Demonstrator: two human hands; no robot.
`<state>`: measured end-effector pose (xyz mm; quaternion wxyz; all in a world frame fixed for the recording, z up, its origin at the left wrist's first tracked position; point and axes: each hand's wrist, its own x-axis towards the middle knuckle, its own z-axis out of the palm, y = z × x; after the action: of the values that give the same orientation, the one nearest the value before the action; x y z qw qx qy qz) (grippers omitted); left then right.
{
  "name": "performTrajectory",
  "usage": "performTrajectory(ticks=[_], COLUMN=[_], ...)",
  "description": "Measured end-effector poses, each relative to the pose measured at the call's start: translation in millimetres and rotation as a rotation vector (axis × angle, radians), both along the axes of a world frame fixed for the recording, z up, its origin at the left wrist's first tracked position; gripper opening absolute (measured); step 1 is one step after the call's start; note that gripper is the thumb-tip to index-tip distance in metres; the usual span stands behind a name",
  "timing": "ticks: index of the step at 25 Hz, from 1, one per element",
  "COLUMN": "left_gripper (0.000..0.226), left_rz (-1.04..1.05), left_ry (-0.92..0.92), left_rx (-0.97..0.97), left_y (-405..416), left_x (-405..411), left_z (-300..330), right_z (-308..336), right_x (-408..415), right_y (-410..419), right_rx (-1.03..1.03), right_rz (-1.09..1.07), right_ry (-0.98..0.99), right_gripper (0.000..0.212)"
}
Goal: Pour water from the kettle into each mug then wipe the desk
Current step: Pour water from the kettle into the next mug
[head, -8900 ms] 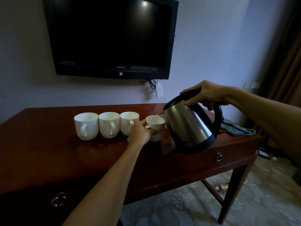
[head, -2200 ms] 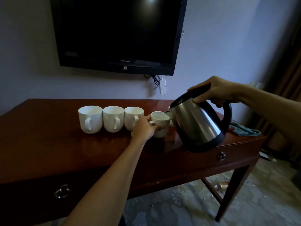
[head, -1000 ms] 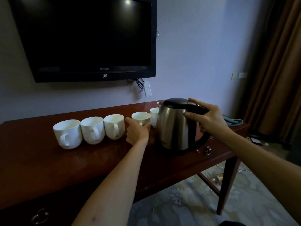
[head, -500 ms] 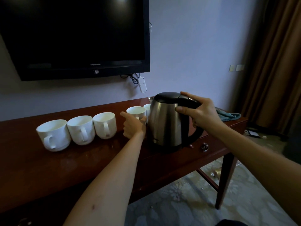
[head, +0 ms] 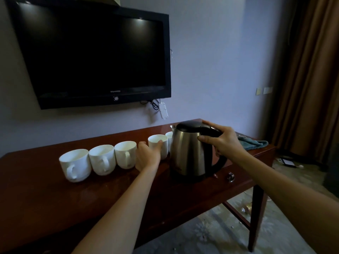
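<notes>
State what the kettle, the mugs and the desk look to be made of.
Kettle: brushed steel body by its dull sheen, lid and handle apparently black plastic. Mugs: white glazed ceramic, probably. Desk: reddish-brown wood or veneer, glossy varnish showing reflections.

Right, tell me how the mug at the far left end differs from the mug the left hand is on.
The far-left mug stands free, untouched; the held mug has the left hand curled round its side. The far-left mug's handle shows, facing the camera; the held mug's handle is hidden by the hand. The far-left mug is far from the kettle; the held mug stands close beside it. Both are white, upright, on the desk.
</notes>
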<state>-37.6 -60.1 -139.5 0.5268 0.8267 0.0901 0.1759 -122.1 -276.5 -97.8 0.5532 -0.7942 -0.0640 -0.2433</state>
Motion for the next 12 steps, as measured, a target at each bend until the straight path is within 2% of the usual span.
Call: performTrajectory(ticks=[6,12], left_gripper=[0.048,0.055], left_rz=[0.101,0.193], left_ry=[-0.103,-0.064], left_rx=[0.113,-0.055], left_y=[30.2,47.8], left_x=[-37.2,-50.7], left_z=[-1.7,-12.0], right_z=[4.7,6.4], right_x=[-14.1,-22.9], right_y=[12.7,25.2], right_rx=[0.0,0.012], right_rz=[-0.021,0.001], right_ry=[0.0,0.009], right_gripper=[0.067,0.066])
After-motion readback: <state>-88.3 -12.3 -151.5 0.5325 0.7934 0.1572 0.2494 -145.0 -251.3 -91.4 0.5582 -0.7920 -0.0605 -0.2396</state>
